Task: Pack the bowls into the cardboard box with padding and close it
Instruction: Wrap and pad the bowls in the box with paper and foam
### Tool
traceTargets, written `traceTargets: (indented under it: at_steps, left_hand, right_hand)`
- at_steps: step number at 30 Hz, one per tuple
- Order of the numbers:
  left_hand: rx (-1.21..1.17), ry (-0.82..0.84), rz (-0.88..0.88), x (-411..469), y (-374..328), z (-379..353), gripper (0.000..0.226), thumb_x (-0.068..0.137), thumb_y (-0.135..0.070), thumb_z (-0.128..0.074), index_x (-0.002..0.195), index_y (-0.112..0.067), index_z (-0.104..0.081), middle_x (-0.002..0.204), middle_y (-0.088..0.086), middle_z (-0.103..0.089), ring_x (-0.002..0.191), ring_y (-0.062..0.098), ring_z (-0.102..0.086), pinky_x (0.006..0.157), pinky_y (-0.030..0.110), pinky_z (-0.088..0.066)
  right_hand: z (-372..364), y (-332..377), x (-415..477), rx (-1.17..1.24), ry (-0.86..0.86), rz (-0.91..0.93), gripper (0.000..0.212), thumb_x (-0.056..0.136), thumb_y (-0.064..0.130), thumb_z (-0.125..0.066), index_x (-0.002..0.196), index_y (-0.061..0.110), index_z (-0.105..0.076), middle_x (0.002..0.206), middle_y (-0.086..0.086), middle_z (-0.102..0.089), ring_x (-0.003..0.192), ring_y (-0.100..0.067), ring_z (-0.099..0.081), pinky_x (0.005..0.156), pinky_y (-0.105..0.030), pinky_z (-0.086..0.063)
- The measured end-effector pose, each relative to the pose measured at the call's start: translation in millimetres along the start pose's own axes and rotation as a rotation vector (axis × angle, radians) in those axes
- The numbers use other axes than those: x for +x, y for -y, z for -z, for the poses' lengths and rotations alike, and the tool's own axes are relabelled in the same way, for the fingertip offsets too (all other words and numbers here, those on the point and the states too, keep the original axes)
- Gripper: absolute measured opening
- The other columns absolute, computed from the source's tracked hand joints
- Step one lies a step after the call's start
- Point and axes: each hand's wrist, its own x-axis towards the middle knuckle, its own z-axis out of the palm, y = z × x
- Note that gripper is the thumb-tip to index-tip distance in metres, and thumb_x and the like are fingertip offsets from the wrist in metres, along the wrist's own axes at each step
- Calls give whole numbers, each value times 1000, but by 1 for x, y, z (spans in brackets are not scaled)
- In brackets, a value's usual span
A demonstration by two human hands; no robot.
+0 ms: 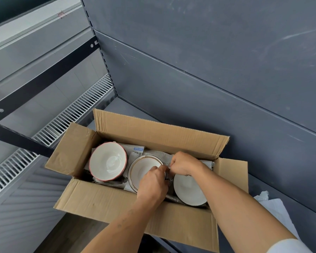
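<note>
An open cardboard box [106, 201] sits on a grey shelf with all flaps up. Inside stand three white bowls in a row: a red-rimmed bowl [108, 161] at the left, a gold-rimmed bowl [141, 170] in the middle and a dark-rimmed bowl [189, 192] at the right. Crumpled paper padding [164, 156] lines the box beneath and behind them. My left hand [152, 181] and my right hand [183, 164] meet in the gap between the middle and right bowls, both pinching a piece of crinkled padding there. My left hand covers part of the middle bowl.
A grey metal back panel [208, 70] rises right behind the box. Loose white paper [277, 210] lies on the shelf to the right. A dark shelf bracket [26, 141] and a white floor grille [71, 115] are at the left.
</note>
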Motion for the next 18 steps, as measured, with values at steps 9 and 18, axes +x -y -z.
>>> traceTargets:
  at_steps: [9, 18]
  left_hand:
    - [80, -1, -18, 1, -3, 1, 35, 87, -13, -48, 118, -28, -51, 101, 5, -58, 91, 31, -62, 66, 34, -42]
    - [92, 29, -51, 0, -1, 1, 36, 89, -17, -55, 123, -29, -55, 104, 4, -61, 93, 26, -62, 67, 32, -43]
  right_hand:
    - [-9, -7, 8, 201, -115, -86, 12, 73, 13, -62, 80, 13, -72, 84, -6, -73, 83, -28, -68, 71, -36, -57]
    - [-20, -14, 7, 152, -215, -60, 18, 78, 21, -70, 69, 38, -73, 88, 14, -73, 87, -16, -65, 60, -23, -42]
